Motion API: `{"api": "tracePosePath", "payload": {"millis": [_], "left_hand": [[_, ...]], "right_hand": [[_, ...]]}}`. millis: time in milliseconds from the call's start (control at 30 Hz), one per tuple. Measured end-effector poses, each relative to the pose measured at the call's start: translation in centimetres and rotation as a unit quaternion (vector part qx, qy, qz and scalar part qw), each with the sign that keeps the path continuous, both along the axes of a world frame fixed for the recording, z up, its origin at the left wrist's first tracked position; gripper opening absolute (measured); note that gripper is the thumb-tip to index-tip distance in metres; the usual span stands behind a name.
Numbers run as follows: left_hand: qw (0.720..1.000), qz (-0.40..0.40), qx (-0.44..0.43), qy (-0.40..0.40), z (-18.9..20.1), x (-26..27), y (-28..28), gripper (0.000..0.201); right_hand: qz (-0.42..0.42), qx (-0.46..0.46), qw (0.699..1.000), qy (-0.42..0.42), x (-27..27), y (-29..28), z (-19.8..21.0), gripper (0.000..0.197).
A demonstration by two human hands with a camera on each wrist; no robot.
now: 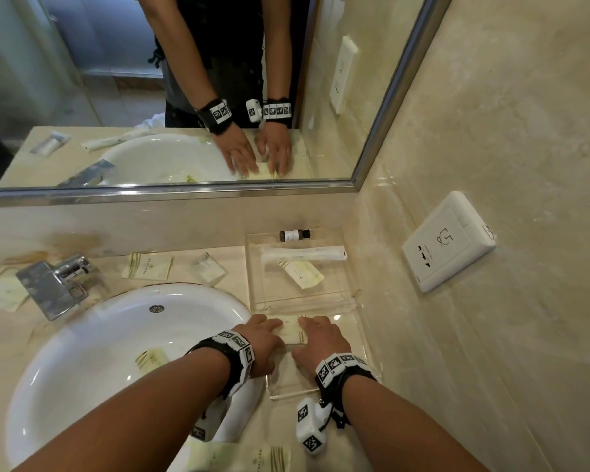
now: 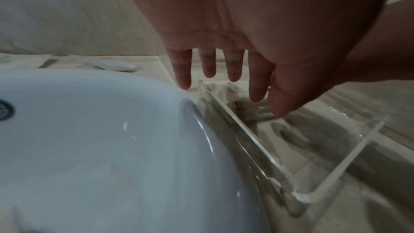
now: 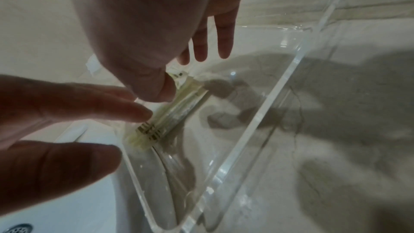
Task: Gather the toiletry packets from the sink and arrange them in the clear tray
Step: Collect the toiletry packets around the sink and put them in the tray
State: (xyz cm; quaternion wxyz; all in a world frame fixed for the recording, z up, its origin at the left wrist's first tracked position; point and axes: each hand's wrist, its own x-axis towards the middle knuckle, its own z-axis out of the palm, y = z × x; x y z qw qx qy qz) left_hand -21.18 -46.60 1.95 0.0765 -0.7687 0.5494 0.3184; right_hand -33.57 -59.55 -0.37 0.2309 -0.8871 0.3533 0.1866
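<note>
A cream toiletry packet (image 1: 292, 330) lies flat in the nearer clear tray (image 1: 293, 393), just right of the white sink (image 1: 82, 369). My left hand (image 1: 263, 335) and right hand (image 1: 321, 338) both rest on it with straight fingers. In the left wrist view the left hand (image 2: 268, 102) reaches down over the tray wall (image 2: 349, 151) to the packet (image 2: 244, 111). In the right wrist view the right hand (image 3: 179, 75) has its thumb on the packet (image 3: 170, 112). Another cream packet (image 1: 150, 359) lies inside the sink bowl.
Behind the near tray, a second clear section (image 1: 252, 267) holds a small dark bottle (image 1: 294, 235), a long white sachet (image 1: 304, 253) and a cream packet (image 1: 302, 274). Loose packets (image 1: 147, 266) lie on the counter by the chrome tap (image 1: 53, 284). The wall with a socket (image 1: 448, 241) is close on the right.
</note>
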Motion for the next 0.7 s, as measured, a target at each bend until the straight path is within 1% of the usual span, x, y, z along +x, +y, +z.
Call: {"api": "tracePosePath", "payload": {"millis": [133,267,367,433,567,700], "left_hand": [[0.998,0.052,-0.021,-0.001,0.4,1.0,1.3,0.045],[0.992,0.119,-0.037,0.009,0.4,2.7,2.5,0.054],[0.988,0.148,-0.043,0.014,0.6,3.9,3.0,0.059],[0.985,0.163,-0.05,0.016,0.9,4.3,3.2,0.06],[0.977,0.198,-0.07,0.024,1.4,4.8,3.0,0.061],[0.971,0.22,-0.085,0.034,1.6,5.0,2.5,0.063]], "right_hand": [[-0.001,-0.019,0.999,-0.033,0.9,0.1,0.7,0.065],[0.01,-0.059,0.995,-0.076,1.8,0.1,1.4,0.056],[0.02,-0.094,0.989,-0.108,2.7,-0.4,1.9,0.054],[0.029,-0.103,0.989,-0.104,3.7,-1.0,2.1,0.06],[0.057,-0.114,0.991,-0.051,5.7,-2.0,2.2,0.079],[0.062,-0.106,0.992,-0.005,7.1,-2.5,1.5,0.089]]}}
